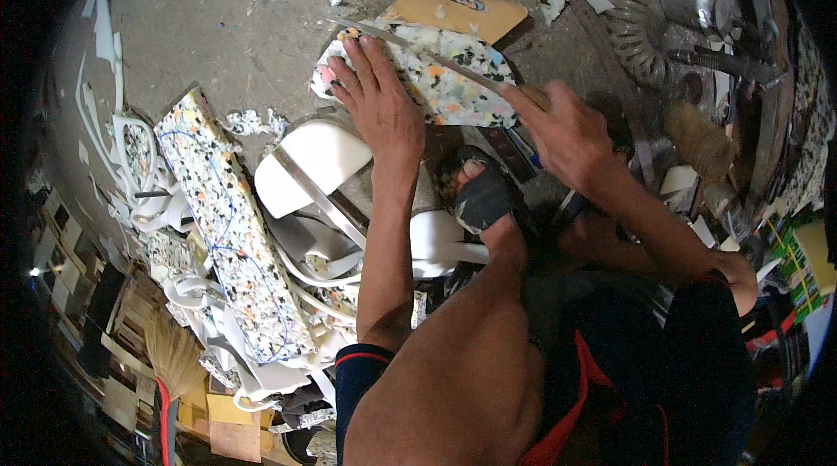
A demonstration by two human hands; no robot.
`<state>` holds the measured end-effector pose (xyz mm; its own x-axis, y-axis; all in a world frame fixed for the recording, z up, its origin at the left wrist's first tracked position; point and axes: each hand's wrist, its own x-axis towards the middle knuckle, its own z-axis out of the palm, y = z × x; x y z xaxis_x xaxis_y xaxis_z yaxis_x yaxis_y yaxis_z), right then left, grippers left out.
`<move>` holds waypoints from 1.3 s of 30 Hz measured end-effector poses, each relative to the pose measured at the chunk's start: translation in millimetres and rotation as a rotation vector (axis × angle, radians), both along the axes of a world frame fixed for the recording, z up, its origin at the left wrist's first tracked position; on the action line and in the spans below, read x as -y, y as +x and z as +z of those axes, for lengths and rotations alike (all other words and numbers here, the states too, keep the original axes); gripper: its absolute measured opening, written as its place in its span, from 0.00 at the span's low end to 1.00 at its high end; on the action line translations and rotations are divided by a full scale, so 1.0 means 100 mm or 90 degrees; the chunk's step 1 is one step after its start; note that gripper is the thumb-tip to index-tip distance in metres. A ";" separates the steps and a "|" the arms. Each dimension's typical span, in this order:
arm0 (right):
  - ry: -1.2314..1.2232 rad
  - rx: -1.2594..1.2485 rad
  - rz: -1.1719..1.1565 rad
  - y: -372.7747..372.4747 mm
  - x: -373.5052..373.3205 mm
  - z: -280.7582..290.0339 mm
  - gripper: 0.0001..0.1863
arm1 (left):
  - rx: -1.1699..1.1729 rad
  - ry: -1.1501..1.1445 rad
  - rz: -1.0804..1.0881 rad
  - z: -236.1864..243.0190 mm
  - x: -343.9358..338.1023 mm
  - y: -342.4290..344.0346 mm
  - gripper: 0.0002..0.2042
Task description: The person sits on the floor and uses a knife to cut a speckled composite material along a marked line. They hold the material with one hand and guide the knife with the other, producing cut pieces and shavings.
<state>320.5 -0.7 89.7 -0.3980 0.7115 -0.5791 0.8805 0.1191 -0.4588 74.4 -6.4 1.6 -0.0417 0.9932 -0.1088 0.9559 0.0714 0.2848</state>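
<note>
Right grip (pixel 567 135) partly hides knife (pixel 436 57); broom (pixel 171 363) cropped.

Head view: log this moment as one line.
left hand: flat on speckled foam piece | right hand: gripping long-bladed knife, angled across it

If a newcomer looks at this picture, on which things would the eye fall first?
Probably on the long blade in the right hand, upper middle, crossing a speckled foam-like piece under the spread left hand. Next, perhaps, on the long, blue-marked speckled slab at left, and the smooth white piece to its right.
</note>
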 end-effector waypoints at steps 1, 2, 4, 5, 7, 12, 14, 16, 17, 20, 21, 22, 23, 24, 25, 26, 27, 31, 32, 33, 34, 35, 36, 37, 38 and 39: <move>0.015 -0.026 -0.010 -0.05 -0.05 -0.02 0.33 | 0.005 -0.003 -0.001 -0.01 -0.01 0.02 0.36; 0.055 -0.038 0.007 -0.13 -0.12 -0.06 0.33 | 0.003 -0.006 -0.001 0.00 -0.03 0.03 0.36; 0.136 -0.059 0.043 -0.30 -0.22 -0.13 0.32 | -0.001 -0.005 -0.001 0.00 -0.03 0.02 0.36; 0.128 -0.046 0.044 -0.29 -0.21 -0.12 0.32 | -0.002 -0.002 0.000 -0.01 -0.02 0.01 0.36; 0.112 -0.019 0.050 -0.23 -0.16 -0.09 0.32 | -0.011 0.001 -0.002 -0.02 -0.01 0.00 0.36; 0.045 0.028 0.051 0.08 -0.06 0.00 0.31 | -0.025 0.018 -0.008 -0.02 0.00 0.02 0.35; 0.114 -0.005 0.052 0.03 -0.09 -0.12 0.29 | -0.027 0.022 -0.010 -0.03 -0.02 0.03 0.36; 0.207 -0.032 0.058 -0.18 -0.18 -0.19 0.27 | -0.029 0.033 -0.013 -0.02 -0.01 0.03 0.35; 0.194 -0.024 0.053 -0.18 -0.17 -0.18 0.27 | -0.028 0.018 -0.009 -0.01 -0.01 0.03 0.35; 0.132 0.022 0.047 -0.14 -0.14 -0.15 0.27 | -0.030 -0.009 -0.002 -0.01 0.00 0.01 0.35; 0.097 0.056 0.046 -0.03 -0.07 -0.13 0.28 | -0.032 -0.009 -0.006 -0.02 0.00 0.00 0.35; 0.064 0.092 0.045 0.08 -0.01 -0.10 0.29 | -0.031 -0.006 -0.011 -0.02 -0.01 0.00 0.35; 0.081 0.069 0.038 0.18 0.04 -0.11 0.30 | -0.026 0.001 -0.013 -0.02 -0.01 0.00 0.36; 0.098 0.046 0.032 0.27 0.10 -0.11 0.30 | -0.020 0.009 -0.016 -0.03 -0.02 0.00 0.36; 0.115 0.027 0.021 0.29 0.11 -0.08 0.31 | -0.012 0.016 -0.023 -0.04 -0.02 0.01 0.37; 0.114 0.021 0.025 0.25 0.08 -0.08 0.31 | -0.017 0.008 -0.026 -0.02 -0.01 0.01 0.37; 0.113 0.015 0.028 0.15 0.03 -0.11 0.30 | -0.022 -0.001 -0.030 0.02 -0.01 0.01 0.38; 0.144 -0.020 0.034 -0.10 -0.14 -0.17 0.33 | -0.021 -0.053 -0.038 0.17 -0.09 0.09 0.41; 0.127 0.001 0.029 -0.07 -0.12 -0.15 0.32 | -0.028 -0.058 -0.045 0.20 -0.10 0.09 0.41; 0.110 0.022 0.025 -0.02 -0.07 -0.12 0.32 | -0.036 -0.063 -0.050 0.21 -0.11 0.09 0.41; 0.094 0.042 0.023 0.05 -0.02 -0.11 0.31 | -0.043 -0.067 -0.053 0.21 -0.11 0.08 0.41; 0.104 0.038 0.020 0.16 0.06 -0.13 0.31 | -0.043 -0.063 -0.055 0.21 -0.10 0.08 0.41; 0.115 0.034 0.017 0.30 0.18 -0.18 0.32 | -0.043 -0.059 -0.057 0.20 -0.10 0.07 0.41; 0.125 0.031 0.011 0.34 0.21 -0.19 0.32 | -0.044 -0.056 -0.062 0.18 -0.09 0.07 0.41; 0.111 0.029 0.010 0.35 0.22 -0.21 0.32 | -0.052 -0.051 -0.059 0.17 -0.08 0.07 0.43; 0.097 0.028 0.008 0.33 0.20 -0.22 0.32 | -0.061 -0.047 -0.057 0.16 -0.07 0.08 0.45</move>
<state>354.0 -20.8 67.7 -0.3836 0.7880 -0.4817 0.8976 0.1954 -0.3951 82.9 0.8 17.6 0.0326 0.9830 -0.1809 0.9819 0.0023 0.1893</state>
